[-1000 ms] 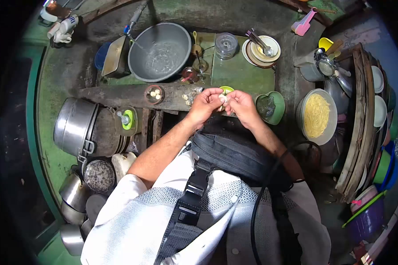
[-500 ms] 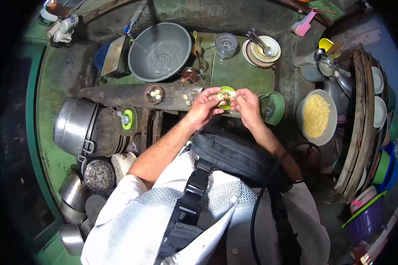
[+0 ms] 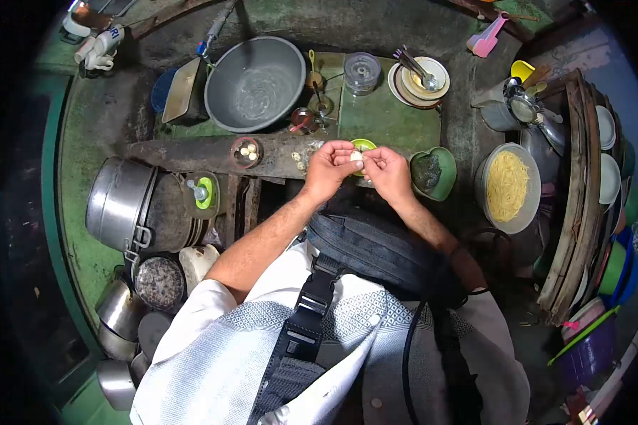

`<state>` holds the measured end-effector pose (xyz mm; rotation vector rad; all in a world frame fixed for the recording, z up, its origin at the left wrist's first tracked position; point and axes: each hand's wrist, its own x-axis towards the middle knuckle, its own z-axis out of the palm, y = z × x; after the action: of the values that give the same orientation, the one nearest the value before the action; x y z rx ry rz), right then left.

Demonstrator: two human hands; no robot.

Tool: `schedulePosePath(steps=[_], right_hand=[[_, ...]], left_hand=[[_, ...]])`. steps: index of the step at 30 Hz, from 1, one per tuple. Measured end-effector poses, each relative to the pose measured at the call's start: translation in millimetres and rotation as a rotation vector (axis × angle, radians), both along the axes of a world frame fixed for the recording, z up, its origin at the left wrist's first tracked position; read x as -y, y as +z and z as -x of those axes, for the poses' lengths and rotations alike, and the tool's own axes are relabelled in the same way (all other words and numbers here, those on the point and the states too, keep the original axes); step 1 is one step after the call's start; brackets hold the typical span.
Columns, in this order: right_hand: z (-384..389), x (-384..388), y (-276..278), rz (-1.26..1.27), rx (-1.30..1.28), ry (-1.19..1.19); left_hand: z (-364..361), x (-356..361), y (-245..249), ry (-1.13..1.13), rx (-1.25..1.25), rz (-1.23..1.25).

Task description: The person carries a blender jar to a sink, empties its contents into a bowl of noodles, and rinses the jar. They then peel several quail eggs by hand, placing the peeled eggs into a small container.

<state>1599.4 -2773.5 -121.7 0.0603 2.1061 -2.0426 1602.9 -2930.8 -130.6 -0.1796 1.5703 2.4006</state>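
A small quail egg (image 3: 356, 156), whitish on the side that shows, sits between my two hands. My left hand (image 3: 327, 170) is closed around it with thumb and fingers. From the other side my right hand (image 3: 390, 174) pinches at the egg, its fingertips touching it. Just beyond and under the fingers is a lime-green bowl (image 3: 364, 144), mostly covered by my hands. Left of my left hand, several small pale, speckled pieces (image 3: 298, 156) lie on the ledge. Farther left stands a small bowl (image 3: 235, 156) holding several peeled-looking eggs (image 3: 249, 151).
A large grey basin (image 3: 211, 92) with water stands behind the wooden ledge (image 3: 184, 157). Stacked plates (image 3: 397, 88) with cutlery are at the back right. A green container (image 3: 446, 183) with a dark scrubber and a bowl of noodles (image 3: 507, 185) are on the right. Metal pots (image 3: 117, 205) sit at left.
My hands have drawn closer together around the egg. It showed a speckled yellowish surface before and shows a whiter one now. My right fingers have moved left onto it.
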Motion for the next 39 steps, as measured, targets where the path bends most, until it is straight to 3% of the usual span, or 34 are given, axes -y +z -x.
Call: schedulePosePath(steps=[5, 11, 14, 16, 20, 24, 26, 28, 33, 36, 39], right_hand=[[1, 0, -2, 0.033, 0.047, -0.025], [3, 0, 0, -0.245, -0.114, -0.037], [4, -2, -2, -0.184, -0.09, -0.003], [4, -2, -4, 0.052, 0.041, 0.01], [5, -5, 0, 0.177, 0.129, 0.051], [4, -6, -6, 0.189, 0.166, 0.08], [4, -6, -4, 0.169, 0.213, 0.097], [2, -6, 0, 0.205, 0.207, 0.133], [3, -13, -3, 0.434, 0.322, 0.199], [3, -17, -7, 0.58, 0.331, 0.091], [8, -24, -16, 0.527, 0.336, 0.031]], left_hand=[[1, -4, 5, 0.023, -0.017, -0.021], [1, -5, 5, 0.026, -0.031, 0.004], [0, 0, 5, -0.031, 0.042, -0.003], [1, 4, 6, -0.114, 0.073, -0.017], [-2, 6, 17, -0.101, 0.301, -0.235], [-2, 6, 18, -0.109, 0.3, -0.32], [-2, 6, 11, -0.149, 0.246, -0.243], [-4, 4, 6, -0.114, 0.093, -0.016], [-2, 8, 7, -0.067, 0.21, -0.238], [-3, 8, 10, -0.012, 0.25, -0.237], [-2, 11, 10, -0.008, 0.261, -0.189]])
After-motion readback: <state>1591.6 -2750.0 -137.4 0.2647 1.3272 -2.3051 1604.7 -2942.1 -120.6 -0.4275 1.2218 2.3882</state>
